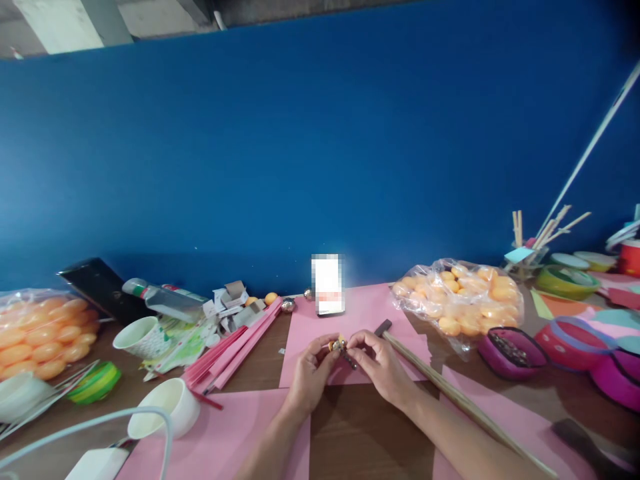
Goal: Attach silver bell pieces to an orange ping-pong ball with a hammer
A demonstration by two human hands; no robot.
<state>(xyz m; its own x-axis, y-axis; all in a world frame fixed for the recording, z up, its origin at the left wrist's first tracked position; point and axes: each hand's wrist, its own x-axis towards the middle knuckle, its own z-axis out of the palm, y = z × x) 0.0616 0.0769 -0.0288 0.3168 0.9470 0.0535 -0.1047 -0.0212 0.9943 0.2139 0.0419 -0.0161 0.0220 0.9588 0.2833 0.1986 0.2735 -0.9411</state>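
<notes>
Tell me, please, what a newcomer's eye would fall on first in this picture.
Most likely the bright phone, upright near the middle before the broad blue wall. Nearer the viewer, the left hand and right hand almost meet at a small shiny piece, too small to identify. A clear bag of orange balls at far left and a similar bag right of the phone also stand out.

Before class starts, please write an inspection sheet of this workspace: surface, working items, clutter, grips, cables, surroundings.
Surface: brown tabletop, partly covered by pink sheets.
Job's things: small gold-coloured piece; finer detail too small to tell.
Clutter: bagged orange balls to the right; white bowl and pink strips to the left.
Grips: left grip pinches the piece; right grip is beside it, contact unclear.
Cables: white cable arcs across the lower left.
Surroundings: blue wall behind the tabletop.
</notes>
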